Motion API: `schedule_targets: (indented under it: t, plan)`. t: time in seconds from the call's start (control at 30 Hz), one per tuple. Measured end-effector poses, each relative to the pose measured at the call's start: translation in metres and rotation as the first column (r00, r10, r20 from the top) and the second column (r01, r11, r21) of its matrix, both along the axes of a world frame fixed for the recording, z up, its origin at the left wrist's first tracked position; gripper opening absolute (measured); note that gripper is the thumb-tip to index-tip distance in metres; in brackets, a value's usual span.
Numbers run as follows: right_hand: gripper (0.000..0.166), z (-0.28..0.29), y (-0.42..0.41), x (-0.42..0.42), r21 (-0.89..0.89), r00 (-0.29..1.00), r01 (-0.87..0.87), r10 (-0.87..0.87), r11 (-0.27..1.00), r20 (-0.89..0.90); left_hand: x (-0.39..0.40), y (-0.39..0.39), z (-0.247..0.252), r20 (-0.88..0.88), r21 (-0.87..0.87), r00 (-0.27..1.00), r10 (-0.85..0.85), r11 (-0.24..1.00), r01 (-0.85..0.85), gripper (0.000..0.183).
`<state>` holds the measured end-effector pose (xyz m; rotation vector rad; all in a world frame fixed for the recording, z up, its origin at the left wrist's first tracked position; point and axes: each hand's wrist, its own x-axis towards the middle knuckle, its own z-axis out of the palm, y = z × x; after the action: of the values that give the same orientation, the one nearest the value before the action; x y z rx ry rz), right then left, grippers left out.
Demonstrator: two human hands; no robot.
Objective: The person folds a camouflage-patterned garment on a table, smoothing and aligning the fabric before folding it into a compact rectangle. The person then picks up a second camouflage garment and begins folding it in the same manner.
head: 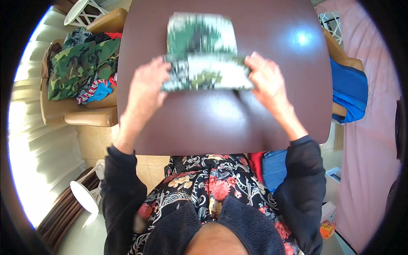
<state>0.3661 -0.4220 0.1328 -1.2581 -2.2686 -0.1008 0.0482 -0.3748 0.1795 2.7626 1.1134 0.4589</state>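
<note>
A folded piece of green, white and grey camouflage cloth [210, 72] is stretched between my hands over the table, blurred. My left hand [149, 81] grips its left end, and my right hand [267, 78] grips its right end. Just beyond it is another folded part of similar camouflage cloth [200, 33]; whether the two are joined I cannot tell.
The dark brown table [191, 127] ends near my lap. On the left, a tan chair [91, 119] holds a heap of clothes with a woodland camouflage garment [73, 70]. At right, blue cloth [349, 91] covers another chair. Folded denim [274, 169] lies beside my lap.
</note>
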Motion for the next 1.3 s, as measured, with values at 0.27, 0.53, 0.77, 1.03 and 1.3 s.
schedule_targets:
  t: [0.27, 0.53, 0.77, 1.03, 1.3]
  plan:
    - [0.037, -0.025, -0.083, -0.020, -0.519, 0.988, -0.128, 0.065, 0.845, -0.138, -0.019, -0.073, -0.027, -0.077, -0.416, 0.997, -0.003, 0.909, -0.029, 0.035]
    - [0.018, 0.044, -0.002, -0.001, -0.682, 0.998, -0.014, -0.037, 0.731, -0.060, -0.017, 0.001, 0.029, -0.096, -0.648, 0.982, 0.163, 0.739, -0.186, 0.027]
    - [0.034, 0.039, 0.068, -0.014, -0.187, 0.960, 0.125, -0.166, 0.974, -0.226, 0.022, 0.055, 0.017, 0.036, 0.015, 0.954, 0.297, 0.954, -0.298, 0.037]
    - [0.051, -0.061, 0.074, -0.081, -0.177, 0.970, 0.226, -0.238, 0.958, -0.046, 0.048, 0.044, -0.105, -0.208, -0.009, 0.912, 0.354, 0.932, -0.363, 0.055]
    - [0.057, -0.089, 0.070, -0.077, -0.376, 0.971, 0.209, -0.238, 0.903, -0.033, 0.052, 0.051, -0.111, -0.220, -0.012, 0.906, 0.361, 0.928, -0.373, 0.056]
